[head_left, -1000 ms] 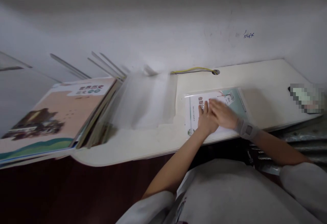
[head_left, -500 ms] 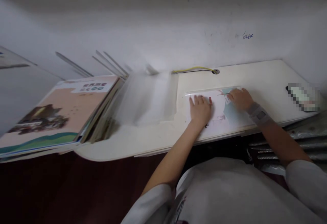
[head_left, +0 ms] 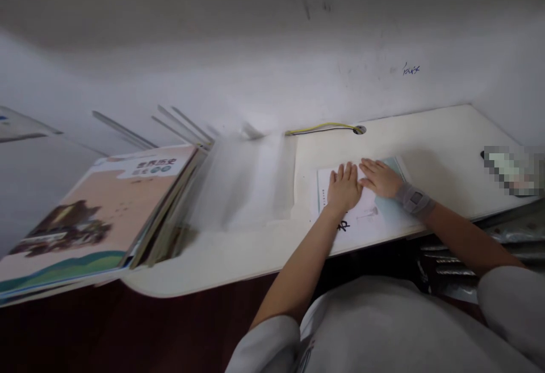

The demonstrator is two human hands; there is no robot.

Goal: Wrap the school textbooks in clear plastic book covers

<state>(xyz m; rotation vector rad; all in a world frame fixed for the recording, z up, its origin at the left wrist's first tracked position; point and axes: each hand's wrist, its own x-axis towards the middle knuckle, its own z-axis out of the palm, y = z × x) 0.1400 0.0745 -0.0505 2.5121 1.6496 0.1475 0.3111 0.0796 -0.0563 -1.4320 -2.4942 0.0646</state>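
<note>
Pale desk (head_left: pixel 443 134), marked white wall (head_left: pixel 255 72), booklet (head_left: pixel 374 217) under left hand (head_left: pixel 344 187), right hand (head_left: pixel 380 177)

The booklet (head_left: pixel 374 214) was white with a pale teal patch. The bench (head_left: pixel 443 140) was cream, the cord (head_left: pixel 319 129) yellow.

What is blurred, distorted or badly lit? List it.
Head view: the clear plastic sheets at centre look smeared; the book stack at left is stretched by the wide lens and the desk edge bows. Head view: light is dim and flat, the wall darkening upward; the left hand and right hand lie sharp on a booklet; a pixelated patch masks the far right.
</note>
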